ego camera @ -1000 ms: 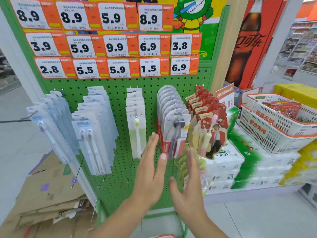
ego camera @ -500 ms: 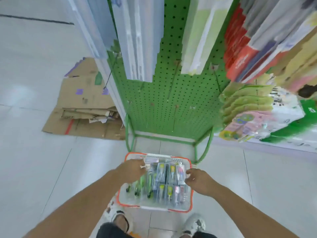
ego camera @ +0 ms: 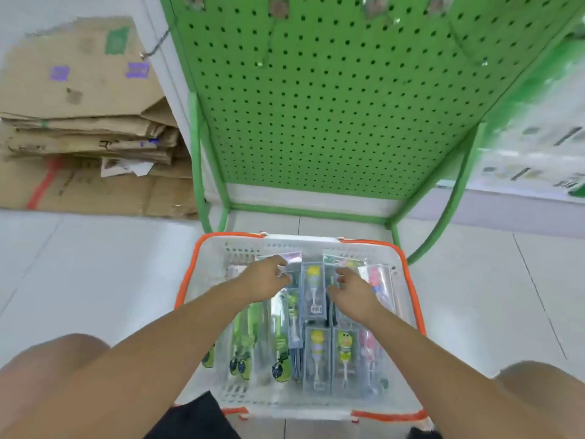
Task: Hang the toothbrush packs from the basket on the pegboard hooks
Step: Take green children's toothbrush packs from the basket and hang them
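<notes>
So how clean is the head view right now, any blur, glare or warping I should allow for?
Head view: lighting is even and flat, with no hard shadows. The right edge is smeared by motion blur, so the goods beside the pegboard are unreadable. Wide-angle distortion bows the pegboard frame. The clear toothbrush packs in the basket show soft sheen, and both hands, left hand and right hand, are slightly soft.

Open-topped basket; pegboard just behind

From facing the upper pegboard with both hands raised and flat, the view now drops close over the basket on the floor, where the left hand and right hand reach among the toothbrush packs, fingers curled.
</notes>
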